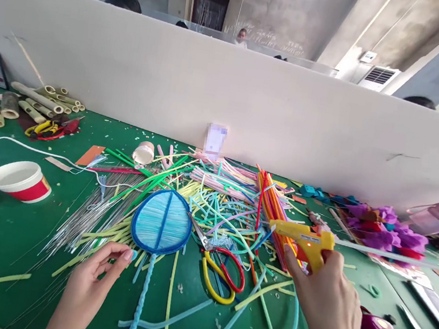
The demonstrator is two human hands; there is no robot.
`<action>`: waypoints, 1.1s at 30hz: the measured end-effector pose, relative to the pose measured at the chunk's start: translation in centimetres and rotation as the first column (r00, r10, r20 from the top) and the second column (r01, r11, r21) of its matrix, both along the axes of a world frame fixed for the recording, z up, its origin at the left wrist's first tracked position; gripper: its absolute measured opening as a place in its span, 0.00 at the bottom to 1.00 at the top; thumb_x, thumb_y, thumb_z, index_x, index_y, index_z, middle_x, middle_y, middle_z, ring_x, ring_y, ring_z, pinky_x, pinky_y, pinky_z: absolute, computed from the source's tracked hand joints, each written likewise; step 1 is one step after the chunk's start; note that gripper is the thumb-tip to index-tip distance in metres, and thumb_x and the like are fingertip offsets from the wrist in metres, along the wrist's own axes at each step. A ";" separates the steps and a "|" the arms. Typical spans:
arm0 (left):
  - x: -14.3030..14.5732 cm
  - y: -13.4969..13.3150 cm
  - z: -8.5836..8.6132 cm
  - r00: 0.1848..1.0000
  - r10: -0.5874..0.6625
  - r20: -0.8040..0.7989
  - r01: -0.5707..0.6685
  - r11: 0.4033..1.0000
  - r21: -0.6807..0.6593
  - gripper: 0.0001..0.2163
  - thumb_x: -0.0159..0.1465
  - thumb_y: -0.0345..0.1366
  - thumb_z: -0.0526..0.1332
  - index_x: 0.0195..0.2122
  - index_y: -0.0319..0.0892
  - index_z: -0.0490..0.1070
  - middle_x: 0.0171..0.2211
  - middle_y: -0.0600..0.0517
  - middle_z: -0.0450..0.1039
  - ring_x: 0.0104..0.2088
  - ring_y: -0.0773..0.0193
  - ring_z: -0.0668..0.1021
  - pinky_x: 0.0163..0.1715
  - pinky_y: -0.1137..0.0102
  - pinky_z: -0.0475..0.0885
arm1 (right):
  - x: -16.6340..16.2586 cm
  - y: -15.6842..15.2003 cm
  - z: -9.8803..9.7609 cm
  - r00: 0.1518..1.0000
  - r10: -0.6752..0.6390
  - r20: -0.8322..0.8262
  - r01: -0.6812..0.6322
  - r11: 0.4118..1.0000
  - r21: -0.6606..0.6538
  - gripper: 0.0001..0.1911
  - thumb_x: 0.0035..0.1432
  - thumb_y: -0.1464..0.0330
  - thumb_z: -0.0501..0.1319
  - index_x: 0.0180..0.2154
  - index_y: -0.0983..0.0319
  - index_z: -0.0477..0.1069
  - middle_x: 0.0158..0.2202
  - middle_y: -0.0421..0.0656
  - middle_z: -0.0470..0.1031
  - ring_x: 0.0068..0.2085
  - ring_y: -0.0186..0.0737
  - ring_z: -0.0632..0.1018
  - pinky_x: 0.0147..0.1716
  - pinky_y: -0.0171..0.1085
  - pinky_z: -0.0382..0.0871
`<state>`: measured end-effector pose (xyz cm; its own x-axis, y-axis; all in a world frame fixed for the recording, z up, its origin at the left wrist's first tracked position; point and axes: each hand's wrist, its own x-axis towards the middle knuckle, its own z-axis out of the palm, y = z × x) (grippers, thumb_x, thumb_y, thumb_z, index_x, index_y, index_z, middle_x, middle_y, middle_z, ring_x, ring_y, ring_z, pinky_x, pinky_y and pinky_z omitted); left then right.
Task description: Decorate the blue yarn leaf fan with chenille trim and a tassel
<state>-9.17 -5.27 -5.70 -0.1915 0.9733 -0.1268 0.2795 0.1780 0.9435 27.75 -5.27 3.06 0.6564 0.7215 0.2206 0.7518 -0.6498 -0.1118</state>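
Observation:
My right hand (329, 300) is wrapped round a yellow hot glue gun (306, 242), its nozzle pointing left. Between thumb and fingertips, my left hand (95, 275) pinches a small light-blue piece (134, 255), mostly hidden by the fingers. Just right of that hand lies a round blue fan shape (162, 222) made of pipe cleaners, with a dark blue rim and a twisted light-blue handle (141, 300). Scissors (220, 273) with red and yellow handles lie beside the fan, blades slightly apart. Loose blue pipe cleaners (234, 311) are scattered in front of the right hand.
Piles of coloured pipe cleaners (220, 184) and thin wires (84, 222) spread across the green table. A paper cup (21, 180) and bamboo tubes (44, 99) stand left. Purple petals (389, 232) lie right. A white partition (174, 76) runs behind; people's heads show beyond.

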 end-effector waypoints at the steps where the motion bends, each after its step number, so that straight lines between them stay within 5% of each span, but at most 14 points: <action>1: -0.1 0.0 -0.2 0.999 -0.024 -0.032 0.024 1.000 0.008 0.20 0.57 0.57 0.64 0.36 0.45 0.77 0.34 0.48 0.79 0.34 0.56 0.81 0.29 0.73 0.76 | -0.6 -0.1 0.1 1.000 0.010 -0.013 -0.010 0.999 0.050 0.28 0.59 0.41 0.53 0.44 0.59 0.62 0.30 0.51 0.78 0.31 0.58 0.80 0.23 0.40 0.63; 5: -0.3 0.0 -1.2 0.995 -0.056 -0.085 0.058 0.998 0.022 0.19 0.58 0.56 0.65 0.35 0.44 0.79 0.37 0.47 0.80 0.35 0.56 0.81 0.27 0.73 0.75 | -5.0 0.1 -2.0 0.962 0.259 -0.091 -0.233 0.946 0.227 0.21 0.57 0.45 0.58 0.34 0.55 0.58 0.23 0.41 0.74 0.23 0.48 0.77 0.20 0.36 0.61; 9: -0.4 -0.6 -1.6 0.999 -0.033 0.016 0.033 0.999 0.005 0.18 0.58 0.53 0.66 0.34 0.42 0.79 0.29 0.48 0.79 0.26 0.61 0.77 0.24 0.73 0.73 | -9.9 0.1 -5.6 0.823 0.567 -0.017 -0.544 0.797 0.264 0.16 0.60 0.52 0.57 0.30 0.56 0.58 0.23 0.40 0.74 0.21 0.42 0.76 0.20 0.34 0.61; 12: -0.2 -0.9 -1.1 0.998 -0.057 0.024 0.055 0.997 0.051 0.15 0.60 0.49 0.65 0.32 0.41 0.79 0.27 0.49 0.77 0.25 0.64 0.75 0.23 0.74 0.71 | -12.1 0.1 -7.6 0.738 0.674 0.032 -0.656 0.707 0.263 0.11 0.62 0.58 0.56 0.32 0.57 0.61 0.26 0.39 0.75 0.21 0.39 0.76 0.18 0.33 0.60; 18: -0.1 -0.5 -0.4 0.995 -0.103 -0.005 0.103 0.994 0.040 0.13 0.62 0.47 0.64 0.32 0.43 0.80 0.26 0.51 0.76 0.23 0.66 0.72 0.19 0.76 0.66 | -12.9 0.4 -9.5 0.679 0.731 0.073 -0.714 0.634 0.297 0.11 0.65 0.60 0.55 0.31 0.58 0.62 0.25 0.40 0.74 0.18 0.34 0.70 0.17 0.33 0.58; 33: -0.3 -0.2 -1.2 0.980 -0.133 -0.147 0.139 0.990 0.031 0.13 0.64 0.47 0.62 0.32 0.45 0.80 0.26 0.52 0.78 0.19 0.68 0.69 0.17 0.76 0.64 | -12.8 0.8 -9.7 0.620 0.781 0.079 -0.759 0.571 0.313 0.08 0.66 0.66 0.55 0.32 0.59 0.62 0.25 0.39 0.71 0.18 0.32 0.68 0.17 0.32 0.58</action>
<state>-9.42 -5.45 -6.92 -0.0708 0.9953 -0.0667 0.4319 0.0909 0.8973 14.99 -4.51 -6.60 -0.0966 0.8684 0.4864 0.9368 0.2444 -0.2503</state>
